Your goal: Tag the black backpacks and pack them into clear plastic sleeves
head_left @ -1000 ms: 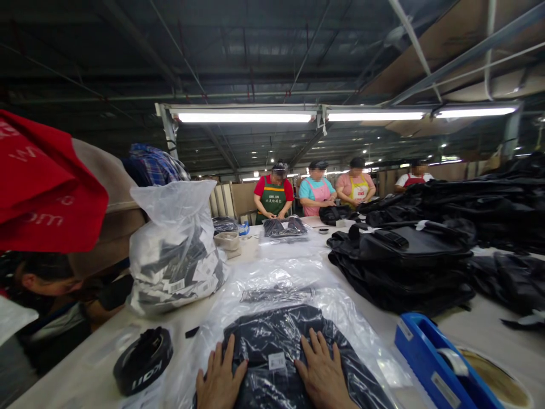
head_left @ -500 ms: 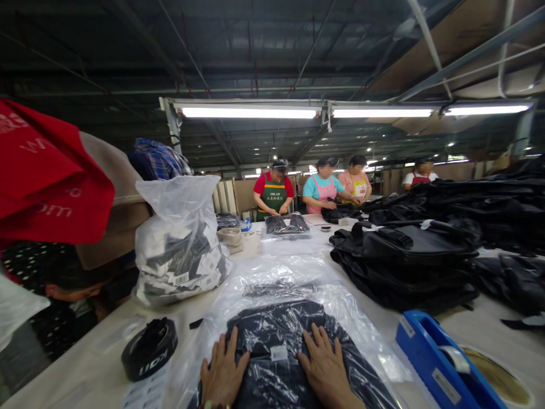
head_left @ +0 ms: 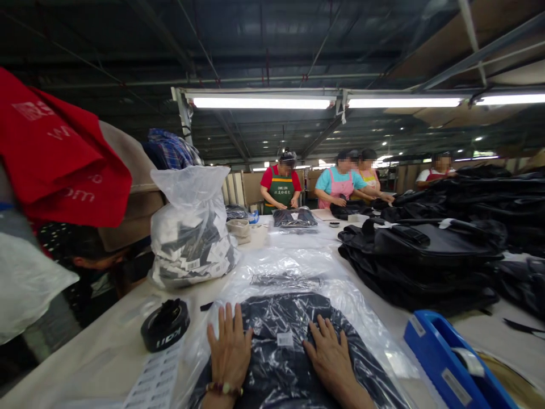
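Note:
A black bag in clear plastic wrapping (head_left: 281, 372) lies flat on the table in front of me, with a small white label (head_left: 285, 339) near its middle. My left hand (head_left: 230, 346) rests palm down on the left side of the wrapped bag, fingers stretched forward. On the right side lies my right hand (head_left: 330, 352), also flat with its fingers a little apart. Neither hand grips anything. Beyond the bag, loose clear plastic (head_left: 293, 264) spreads over the table.
At right stand a blue tape dispenser (head_left: 443, 358) and a stack of black bags (head_left: 417, 267). A clear sack of tags (head_left: 193, 244), a black strap roll (head_left: 165, 325) and a label sheet (head_left: 153, 378) are at left. Co-workers (head_left: 281, 184) stand across the table.
My left hand has slid slightly forward and its fingers now point more straight ahead. My right hand stays on the bag. The view has turned a little to the left.

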Available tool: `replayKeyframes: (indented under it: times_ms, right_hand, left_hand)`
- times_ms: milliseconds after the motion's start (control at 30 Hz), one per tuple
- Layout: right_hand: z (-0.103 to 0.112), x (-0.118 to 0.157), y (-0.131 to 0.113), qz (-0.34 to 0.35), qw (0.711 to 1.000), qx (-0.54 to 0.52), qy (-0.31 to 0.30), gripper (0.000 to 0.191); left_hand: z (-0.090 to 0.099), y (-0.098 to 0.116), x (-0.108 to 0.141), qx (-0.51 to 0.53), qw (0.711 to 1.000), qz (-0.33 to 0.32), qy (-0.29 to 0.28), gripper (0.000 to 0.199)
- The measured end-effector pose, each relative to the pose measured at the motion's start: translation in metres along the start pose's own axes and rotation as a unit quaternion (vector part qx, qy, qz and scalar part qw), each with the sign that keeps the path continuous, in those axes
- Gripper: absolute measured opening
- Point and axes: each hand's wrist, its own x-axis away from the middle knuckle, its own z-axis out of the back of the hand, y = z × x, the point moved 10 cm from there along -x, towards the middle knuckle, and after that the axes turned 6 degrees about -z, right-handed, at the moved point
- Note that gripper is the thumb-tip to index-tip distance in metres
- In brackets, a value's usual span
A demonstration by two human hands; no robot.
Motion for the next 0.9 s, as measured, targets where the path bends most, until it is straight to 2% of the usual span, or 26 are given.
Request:
replayKeyframes:
  times_ms: [67,133,467,700,900]
  right_hand:
    - [-0.002,0.000,0.000,0.000,1.000,0.015,-0.002,0.049]
    - [-0.003,0.000,-0.001,0.002,1.000,0.030,-0.006,0.050]
    - [-0.007,-0.003,-0.001,0.005,0.998,0.056,-0.013,0.050]
    - [-0.008,-0.004,0.000,0.002,0.998,0.061,-0.014,0.051]
    - [-0.008,-0.003,-0.001,0.005,0.998,0.056,-0.009,0.050]
  left_hand:
    - [0.019,0.011,0.003,-0.018,0.995,-0.041,0.087,0.050]
    - [0.024,0.015,0.004,-0.009,0.993,-0.057,0.103,0.053]
    - [0.007,0.001,0.003,0.035,0.999,-0.003,0.031,0.062]
    - [-0.015,-0.008,0.004,0.063,0.996,0.046,-0.045,0.058]
    - [-0.022,-0.011,0.005,0.084,0.992,0.051,-0.078,0.055]
